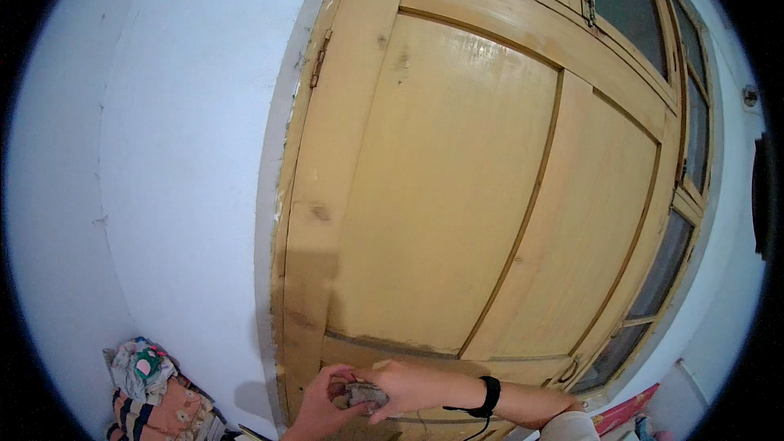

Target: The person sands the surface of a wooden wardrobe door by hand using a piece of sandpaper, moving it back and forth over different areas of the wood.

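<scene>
Low in the middle of the head view, my two hands meet in front of a yellow wooden door (pixel 449 188). Between them is a small grey, crumpled bundle (pixel 365 395), perhaps cloth or thin plastic; its exact kind is too small to tell. My left hand (pixel 324 405) curls round its left side, with the thumb and fingers closed on it. From the right, my right hand (pixel 402 385) grips the other side, fingers bent down over it. A black band (pixel 489 394) with a dangling cord circles my right wrist.
Folded patterned cloths (pixel 163 412) are piled at the lower left by the white wall (pixel 192 139). The door has a hinge (pixel 321 59) on its left and a pull handle (pixel 568 370) low on its right. A window (pixel 653 286) adjoins it; a red item (pixel 625 410) lies lower right.
</scene>
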